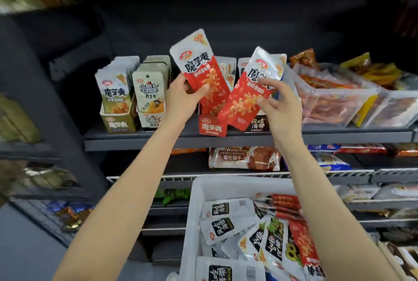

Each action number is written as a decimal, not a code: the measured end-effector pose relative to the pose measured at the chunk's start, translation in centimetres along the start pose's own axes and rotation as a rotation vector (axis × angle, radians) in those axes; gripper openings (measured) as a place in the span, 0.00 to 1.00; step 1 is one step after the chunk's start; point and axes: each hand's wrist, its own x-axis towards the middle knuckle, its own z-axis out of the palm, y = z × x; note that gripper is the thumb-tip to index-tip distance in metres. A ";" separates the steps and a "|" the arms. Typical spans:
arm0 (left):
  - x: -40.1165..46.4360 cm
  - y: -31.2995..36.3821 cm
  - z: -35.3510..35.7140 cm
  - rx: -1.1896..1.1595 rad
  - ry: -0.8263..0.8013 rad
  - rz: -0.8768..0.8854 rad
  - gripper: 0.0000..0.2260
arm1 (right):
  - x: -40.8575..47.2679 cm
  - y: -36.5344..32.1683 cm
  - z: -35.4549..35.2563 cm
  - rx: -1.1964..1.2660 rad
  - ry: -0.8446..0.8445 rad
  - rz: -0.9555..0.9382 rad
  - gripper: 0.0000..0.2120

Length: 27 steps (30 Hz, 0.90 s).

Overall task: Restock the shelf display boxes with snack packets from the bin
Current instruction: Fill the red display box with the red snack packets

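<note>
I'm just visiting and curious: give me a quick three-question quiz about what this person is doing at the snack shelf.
1. True or false: each hand holds a red and white packet.
2. Which display box stands right below the two held packets: A) green, B) red, C) black?
3. Fill in: the white bin sits ____ the shelf with the display boxes.

Key
1. True: left hand grips the left packet; right hand pinches the right packet.
2. B, the red display box.
3. Below: white bin, shelf.
</note>
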 end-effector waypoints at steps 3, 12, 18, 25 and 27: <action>1.6 -0.9 0.9 0.204 -0.045 0.055 0.20 | 1.4 -0.4 1.1 0.103 0.086 -0.032 0.15; 4.0 -1.0 0.0 0.632 -0.310 0.195 0.32 | 4.5 1.9 3.6 0.106 0.087 -0.027 0.20; 3.6 -1.4 0.3 0.673 -0.349 0.125 0.35 | 4.6 3.3 4.9 -0.164 0.102 -0.075 0.18; 0.8 -3.1 -0.4 0.377 -0.302 0.060 0.25 | 4.4 3.4 6.0 -0.814 -0.172 -0.209 0.16; 0.3 -3.4 -0.3 0.392 -0.267 0.080 0.22 | 3.9 3.5 6.5 -0.919 -0.239 -0.211 0.16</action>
